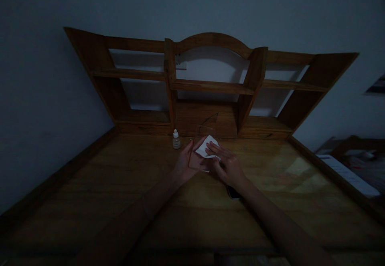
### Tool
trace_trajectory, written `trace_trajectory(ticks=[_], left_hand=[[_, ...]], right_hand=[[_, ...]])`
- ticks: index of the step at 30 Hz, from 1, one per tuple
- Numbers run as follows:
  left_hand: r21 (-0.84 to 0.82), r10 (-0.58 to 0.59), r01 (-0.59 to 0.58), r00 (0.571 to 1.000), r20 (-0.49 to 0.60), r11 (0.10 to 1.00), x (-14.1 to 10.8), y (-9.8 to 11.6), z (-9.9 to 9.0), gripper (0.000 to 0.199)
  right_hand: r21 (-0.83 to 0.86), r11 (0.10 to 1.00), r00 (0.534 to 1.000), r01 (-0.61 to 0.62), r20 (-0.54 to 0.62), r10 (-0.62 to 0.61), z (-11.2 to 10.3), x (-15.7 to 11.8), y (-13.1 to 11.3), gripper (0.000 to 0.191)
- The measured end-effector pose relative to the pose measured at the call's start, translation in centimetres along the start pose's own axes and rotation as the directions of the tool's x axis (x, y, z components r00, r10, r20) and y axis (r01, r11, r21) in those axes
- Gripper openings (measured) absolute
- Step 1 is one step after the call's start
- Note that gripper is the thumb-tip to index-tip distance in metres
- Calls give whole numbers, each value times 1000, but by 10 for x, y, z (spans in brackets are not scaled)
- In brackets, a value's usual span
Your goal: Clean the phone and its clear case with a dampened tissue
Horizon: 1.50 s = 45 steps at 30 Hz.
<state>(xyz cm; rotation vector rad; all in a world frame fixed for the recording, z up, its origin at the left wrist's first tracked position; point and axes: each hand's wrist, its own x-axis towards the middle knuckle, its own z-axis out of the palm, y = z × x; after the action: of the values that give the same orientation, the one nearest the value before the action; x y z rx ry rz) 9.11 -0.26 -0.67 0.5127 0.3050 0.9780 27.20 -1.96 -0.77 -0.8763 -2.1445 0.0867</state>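
My left hand point(184, 165) is closed around the edges of a see-through rectangular piece that looks like a clear phone case point(197, 162), held tilted above the desk. A folded white tissue point(203, 148) lies against the case. My right hand point(230, 168) presses the tissue onto it with its fingertips. Below my right wrist a dark phone point(234, 192) rests on the desk, mostly hidden by the hand and forearm. Just beyond my left hand, a small clear dropper bottle point(176, 142) with a white top stands upright. Dim light blurs the case's outline.
The wooden desk point(144, 162) has a raised rim along its sides. A wooden shelf unit point(210, 86) with several compartments stands at the back against the wall. Past the right rim are white papers point(345, 174). A wall socket point(181, 63) shows through the shelf.
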Motion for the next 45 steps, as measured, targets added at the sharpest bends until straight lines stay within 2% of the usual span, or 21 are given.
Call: trace_trajectory(ticks=[4, 9, 15, 23, 29, 36, 41, 45], left_hand=[[44, -77, 78, 997, -16, 996, 0, -1, 3, 54], [49, -121, 123, 991, -56, 991, 1, -2, 3, 56], [105, -160, 158, 987, 14, 982, 3, -5, -7, 59], [48, -144, 147, 988, -45, 988, 0, -3, 2, 50], [38, -118, 120, 992, -48, 992, -1, -4, 4, 50], [13, -47, 49, 988, -147, 999, -2, -3, 10, 43], [25, -8, 11, 994, -112, 1000, 3, -4, -3, 43], [4, 64, -64, 996, -65, 998, 6, -4, -16, 48]], right_hand=[[-38, 998, 998, -50, -40, 48, 0, 1, 4, 45], [-46, 995, 992, -93, -92, 89, -3, 3, 5, 47], [-70, 991, 986, -116, -129, 106, -8, 6, 6, 49], [-126, 988, 993, -85, -97, 73, -6, 5, 7, 52], [-143, 987, 995, -78, -78, 67, -5, 6, 8, 52], [-148, 988, 998, -51, -29, 47, 0, 5, 6, 54], [-150, 989, 1000, 8, 31, -3, 3, 4, 3, 54], [-141, 989, 996, 40, 80, -29, 5, 3, -2, 52]])
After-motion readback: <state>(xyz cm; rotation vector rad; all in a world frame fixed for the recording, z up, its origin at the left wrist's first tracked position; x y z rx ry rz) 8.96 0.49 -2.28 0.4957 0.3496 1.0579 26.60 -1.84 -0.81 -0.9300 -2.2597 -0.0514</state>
